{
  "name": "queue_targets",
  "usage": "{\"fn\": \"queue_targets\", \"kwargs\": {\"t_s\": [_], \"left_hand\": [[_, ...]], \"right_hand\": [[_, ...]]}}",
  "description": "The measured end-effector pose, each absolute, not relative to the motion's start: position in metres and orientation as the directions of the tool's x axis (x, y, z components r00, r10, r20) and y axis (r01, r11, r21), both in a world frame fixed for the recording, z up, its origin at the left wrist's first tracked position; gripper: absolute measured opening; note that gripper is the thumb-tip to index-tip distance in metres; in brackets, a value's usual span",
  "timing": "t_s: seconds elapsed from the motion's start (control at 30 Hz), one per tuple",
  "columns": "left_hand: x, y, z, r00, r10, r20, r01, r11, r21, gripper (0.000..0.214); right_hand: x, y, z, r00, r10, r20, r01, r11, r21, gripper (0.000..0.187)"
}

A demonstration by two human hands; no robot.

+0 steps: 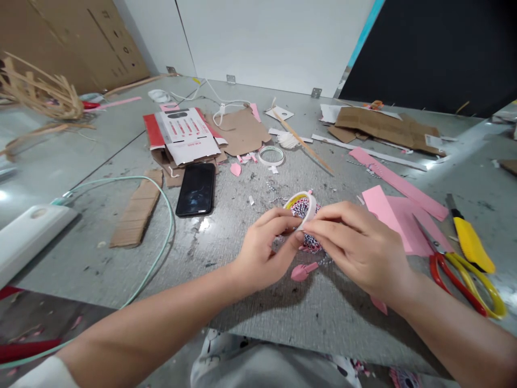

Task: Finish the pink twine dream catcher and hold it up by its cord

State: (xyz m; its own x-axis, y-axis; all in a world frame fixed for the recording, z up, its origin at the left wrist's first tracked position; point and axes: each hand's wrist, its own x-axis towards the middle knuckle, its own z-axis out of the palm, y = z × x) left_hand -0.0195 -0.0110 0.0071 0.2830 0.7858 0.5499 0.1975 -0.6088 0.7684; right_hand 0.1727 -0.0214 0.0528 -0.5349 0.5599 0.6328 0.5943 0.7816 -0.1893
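Patterned clothing at worktop edge. Left hand and right hand over worktop, fingers of both clamped on tape roll, held against patterned bundle. Pink cutout just below hands. Right: pink card, scissors, yellow knife. Left: phone, cardboard strip. Farther: second tape roll, printed box, cardboard sheet.

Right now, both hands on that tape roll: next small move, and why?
Probably press the tape roll against the patterned bundle with the right hand: the left hand already steadies it, and the roll sits tilted on the bundle's upper edge.
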Motion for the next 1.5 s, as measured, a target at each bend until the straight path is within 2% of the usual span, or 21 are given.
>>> {"fn": "queue_targets", "kwargs": {"t_s": [0.17,0.4,0.57,0.7,0.77,0.87,0.97,1.03,1.1,1.2,1.27,1.4,1.5], "left_hand": [[-0.021,-0.009,0.006,0.293,0.748,0.596,0.143,-0.650,0.746,0.012],[-0.022,-0.010,0.013,0.356,0.748,0.560,0.033,-0.609,0.793,0.008],[-0.024,-0.009,0.013,0.320,0.789,0.525,0.035,-0.563,0.825,0.012],[-0.022,-0.007,0.008,0.306,0.786,0.537,0.014,-0.568,0.823,0.012],[-0.022,-0.006,0.006,0.296,0.788,0.540,0.036,-0.574,0.818,0.015],[-0.023,-0.005,0.005,0.175,0.822,0.542,0.090,-0.562,0.823,0.022],[-0.027,-0.001,0.005,0.030,0.857,0.515,0.111,-0.515,0.850,0.026],[-0.028,0.002,0.005,0.007,0.875,0.485,0.089,-0.483,0.871,0.026],[-0.028,0.003,0.004,0.036,0.893,0.449,0.059,-0.450,0.891,0.025],[-0.025,0.003,0.002,0.100,0.917,0.386,0.001,-0.388,0.922,0.021],[-0.023,0.001,0.002,0.120,0.937,0.329,-0.056,-0.324,0.944,0.021],[-0.021,-0.001,0.004,0.135,0.965,0.224,-0.134,-0.206,0.969,0.043],[-0.021,-0.001,0.006,0.169,0.971,0.167,-0.147,-0.143,0.979,0.034]], "right_hand": [[0.173,-0.020,0.052,-0.580,0.521,0.626,0.559,0.814,-0.159,0.016],[0.177,-0.014,0.051,-0.663,0.396,0.635,0.415,0.901,-0.127,0.019],[0.187,-0.006,0.054,-0.577,0.458,0.676,0.366,0.885,-0.287,0.027],[0.194,0.005,0.056,-0.609,0.471,0.638,0.419,0.874,-0.245,0.045],[0.196,0.010,0.058,-0.592,0.505,0.628,0.453,0.853,-0.259,0.041],[0.199,0.024,0.060,-0.472,0.648,0.598,0.504,0.755,-0.420,0.031],[0.200,0.057,0.055,-0.227,0.826,0.516,0.488,0.555,-0.674,0.039],[0.200,0.087,0.044,-0.080,0.888,0.452,0.444,0.438,-0.782,0.043],[0.199,0.118,0.031,0.034,0.930,0.367,0.468,0.309,-0.828,0.039],[0.195,0.149,0.013,0.069,0.960,0.270,0.635,0.166,-0.754,0.032],[0.193,0.155,0.008,0.072,0.954,0.290,0.700,0.159,-0.696,0.027],[0.192,0.133,0.017,-0.016,0.890,0.456,0.750,0.313,-0.583,0.004],[0.188,0.096,0.029,-0.136,0.854,0.502,0.704,0.440,-0.558,0.007]]}}
